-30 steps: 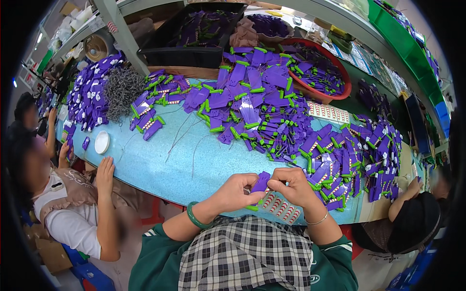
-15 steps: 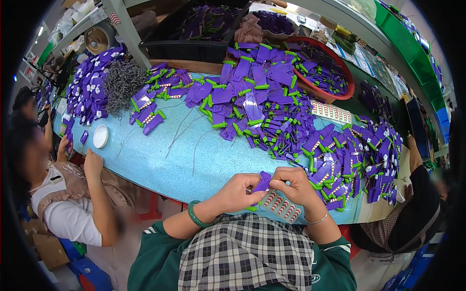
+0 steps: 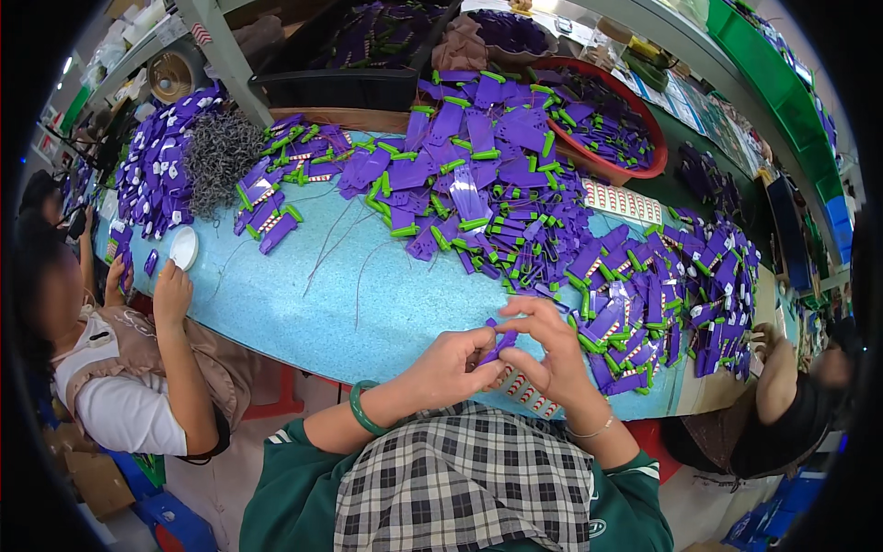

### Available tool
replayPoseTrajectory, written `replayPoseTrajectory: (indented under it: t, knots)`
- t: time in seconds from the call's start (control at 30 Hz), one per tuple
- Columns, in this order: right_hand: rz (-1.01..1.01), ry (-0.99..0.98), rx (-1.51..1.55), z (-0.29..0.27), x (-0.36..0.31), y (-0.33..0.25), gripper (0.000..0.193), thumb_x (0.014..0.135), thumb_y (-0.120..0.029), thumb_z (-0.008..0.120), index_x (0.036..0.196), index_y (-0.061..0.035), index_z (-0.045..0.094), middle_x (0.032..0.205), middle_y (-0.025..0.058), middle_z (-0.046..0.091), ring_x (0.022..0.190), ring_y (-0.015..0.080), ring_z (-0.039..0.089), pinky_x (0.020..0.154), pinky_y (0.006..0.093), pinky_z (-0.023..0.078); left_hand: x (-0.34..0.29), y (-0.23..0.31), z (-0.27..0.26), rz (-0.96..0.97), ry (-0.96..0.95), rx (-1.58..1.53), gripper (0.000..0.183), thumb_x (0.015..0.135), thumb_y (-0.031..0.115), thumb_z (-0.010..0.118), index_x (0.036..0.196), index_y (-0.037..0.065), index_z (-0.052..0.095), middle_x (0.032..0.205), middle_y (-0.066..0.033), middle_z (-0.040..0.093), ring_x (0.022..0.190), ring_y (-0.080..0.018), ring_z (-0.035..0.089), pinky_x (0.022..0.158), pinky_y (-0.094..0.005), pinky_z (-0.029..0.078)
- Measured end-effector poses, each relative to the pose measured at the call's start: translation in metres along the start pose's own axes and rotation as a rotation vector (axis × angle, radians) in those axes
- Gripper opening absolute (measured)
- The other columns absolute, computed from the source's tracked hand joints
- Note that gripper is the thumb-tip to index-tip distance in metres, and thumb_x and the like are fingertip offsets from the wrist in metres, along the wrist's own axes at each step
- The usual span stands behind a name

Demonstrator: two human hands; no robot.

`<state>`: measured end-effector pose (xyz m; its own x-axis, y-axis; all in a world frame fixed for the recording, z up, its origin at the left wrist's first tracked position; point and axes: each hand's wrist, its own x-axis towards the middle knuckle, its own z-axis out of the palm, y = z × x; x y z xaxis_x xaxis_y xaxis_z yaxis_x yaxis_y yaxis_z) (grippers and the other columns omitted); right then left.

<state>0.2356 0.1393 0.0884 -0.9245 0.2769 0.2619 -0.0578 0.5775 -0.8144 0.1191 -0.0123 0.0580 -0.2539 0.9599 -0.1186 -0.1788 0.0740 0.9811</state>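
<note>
Close in front of me, my left hand (image 3: pixel 448 370) pinches a small purple plastic piece (image 3: pixel 502 343) between thumb and fingers. Around the piece's right side curves my right hand (image 3: pixel 556 361), its thumb and fingers apart; whether a fingertip touches the piece I cannot tell. Under my hands, at the table's near edge, lies a sheet of red-and-white striped stickers (image 3: pixel 526 390), partly covered by them. Just beyond my right hand spreads a heap of purple pieces with green ends (image 3: pixel 635 313), many bearing striped stickers.
A large pile of purple-and-green pieces (image 3: pixel 487 138) covers the table's far middle. Behind it stand a red basin (image 3: pixel 658 152) and a black crate (image 3: pixel 340 90). A second sticker sheet (image 3: pixel 625 202) lies far right. At left are a wire heap (image 3: pixel 221 161), white bowl (image 3: pixel 184 248) and co-worker's hand (image 3: pixel 173 293).
My right hand has let go of the purple piece, its fingers lifting and spreading apart. The piece stays in my left hand, turned a little. The left co-worker's hand has moved to the bowl.
</note>
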Motion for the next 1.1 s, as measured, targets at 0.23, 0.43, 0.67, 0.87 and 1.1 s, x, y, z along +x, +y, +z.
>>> replayPoseTrajectory:
  t: [0.23, 0.43, 0.67, 0.87, 1.1]
  knots:
    - [0.242, 0.008, 0.504, 0.014, -0.009, 0.025, 0.014, 0.084, -0.014, 0.065, 0.084, -0.0002, 0.065, 0.083, 0.0076, 0.063, 0.078, 0.0145, 0.058, 0.075, 0.0283, 0.044, -0.01, 0.008, -0.005, -0.002, 0.005, 0.076, 0.016, 0.094, 0.014, 0.048, 0.094, -0.001, 0.055, 0.072, -0.0076, 0.061, 0.059, -0.0117, 0.058, 0.054, -0.0268, 0.047]
    - [0.302, -0.003, 0.54, 0.017, -0.011, 0.021, 0.013, 0.084, -0.013, 0.065, 0.083, -0.0005, 0.065, 0.079, 0.0066, 0.062, 0.074, 0.0134, 0.057, 0.072, 0.0273, 0.044, -0.01, 0.013, -0.003, -0.123, -0.029, 0.174, 0.028, 0.096, 0.02, 0.043, 0.086, 0.0, 0.059, 0.065, -0.0095, 0.061, 0.054, -0.0205, 0.062, 0.052, -0.0327, 0.049]
    - [0.315, 0.004, 0.537, 0.019, -0.012, 0.023, 0.013, 0.083, -0.013, 0.066, 0.081, -0.0006, 0.065, 0.074, 0.0055, 0.061, 0.07, 0.0127, 0.054, 0.068, 0.0267, 0.042, -0.01, 0.005, -0.006, 0.067, -0.005, 0.373, 0.029, 0.096, 0.02, 0.043, 0.08, 0.002, 0.06, 0.061, -0.0117, 0.059, 0.053, -0.026, 0.06, 0.054, -0.037, 0.047]
    - [0.402, 0.023, 0.614, 0.026, -0.016, 0.026, 0.015, 0.085, -0.014, 0.064, 0.08, 0.0001, 0.063, 0.074, 0.0053, 0.061, 0.065, 0.0123, 0.053, 0.064, 0.0251, 0.041, -0.009, 0.004, -0.009, -0.057, -0.048, 0.26, 0.031, 0.098, 0.021, 0.041, 0.087, 0.002, 0.061, 0.066, -0.0061, 0.063, 0.054, -0.0145, 0.06, 0.051, -0.0286, 0.048]
    - [0.515, 0.019, 0.943, 0.024, -0.004, 0.021, 0.015, 0.089, -0.012, 0.06, 0.082, 0.0017, 0.059, 0.074, 0.0092, 0.062, 0.06, 0.017, 0.061, 0.053, 0.0289, 0.05, -0.007, 0.013, -0.007, -0.174, -0.103, -0.015, 0.03, 0.099, 0.023, 0.038, 0.105, 0.002, 0.058, 0.078, -0.002, 0.065, 0.056, -0.0081, 0.058, 0.05, -0.0211, 0.047]
